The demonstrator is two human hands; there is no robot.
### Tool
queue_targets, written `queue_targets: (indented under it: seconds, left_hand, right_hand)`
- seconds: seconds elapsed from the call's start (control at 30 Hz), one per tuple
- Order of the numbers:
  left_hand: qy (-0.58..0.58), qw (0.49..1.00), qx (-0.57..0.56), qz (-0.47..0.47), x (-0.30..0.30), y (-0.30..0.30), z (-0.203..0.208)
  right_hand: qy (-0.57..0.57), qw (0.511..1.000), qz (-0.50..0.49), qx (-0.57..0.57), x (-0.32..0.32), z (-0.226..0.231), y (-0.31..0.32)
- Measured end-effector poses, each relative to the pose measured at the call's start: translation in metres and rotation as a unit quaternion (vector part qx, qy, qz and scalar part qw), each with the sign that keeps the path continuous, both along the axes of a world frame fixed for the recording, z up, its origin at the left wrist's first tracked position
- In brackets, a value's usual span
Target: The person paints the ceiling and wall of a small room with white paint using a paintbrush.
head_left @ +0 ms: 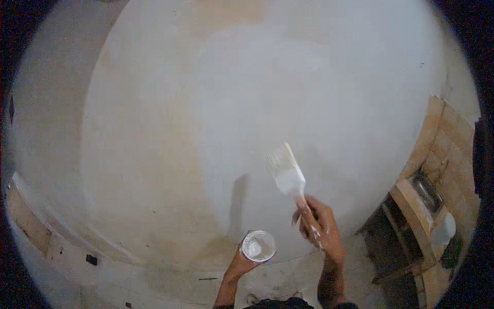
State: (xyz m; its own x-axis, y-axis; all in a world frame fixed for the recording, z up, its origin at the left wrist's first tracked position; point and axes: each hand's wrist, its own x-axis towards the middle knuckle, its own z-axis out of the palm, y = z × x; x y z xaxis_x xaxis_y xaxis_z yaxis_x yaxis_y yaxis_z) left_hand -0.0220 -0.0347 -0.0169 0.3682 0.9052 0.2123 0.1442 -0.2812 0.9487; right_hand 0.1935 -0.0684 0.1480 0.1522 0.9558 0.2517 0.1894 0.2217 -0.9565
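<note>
Hands (241,262) apart (right one (319,222) higher)

The left forearm (226,292) rises from the lower edge, just left of centre, tilting rightward to a left hand (241,264) cupped in a grip, its fingers mostly hidden. Right of centre, the right forearm (331,280) stands nearly upright; the right hand (319,226) sits higher in the frame, fingers curled in a grip and smeared white. The two hands are apart.

A broad wall (242,118) stands patchy white and beige before me, pale floor (170,283) below it, wooden furniture (416,213) to its right.
</note>
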Motion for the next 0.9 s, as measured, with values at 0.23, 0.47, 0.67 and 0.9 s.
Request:
queue_targets:
  seconds: [0.23, 0.47, 0.67, 0.9]
  left_hand:
    - [0.013, 0.996, -0.033, 0.087, 0.033, 0.012, -0.018]
    - [-0.045, 0.986, -0.069, 0.144, 0.046, 0.017, -0.048]
    - [0.003, 0.986, -0.020, 0.165, 0.031, -0.010, -0.042]
    - [-0.008, 0.981, -0.056, 0.183, 0.026, -0.033, -0.035]
  right_hand:
    - [0.125, 0.986, 0.031, -0.106, 0.011, -0.117, 0.011]
    - [0.200, 0.975, 0.048, -0.088, 0.015, -0.158, 0.016]
    - [0.132, 0.984, 0.046, -0.107, 0.029, -0.210, 0.021]
    - [0.216, 0.963, 0.011, -0.163, 0.019, -0.212, -0.018]
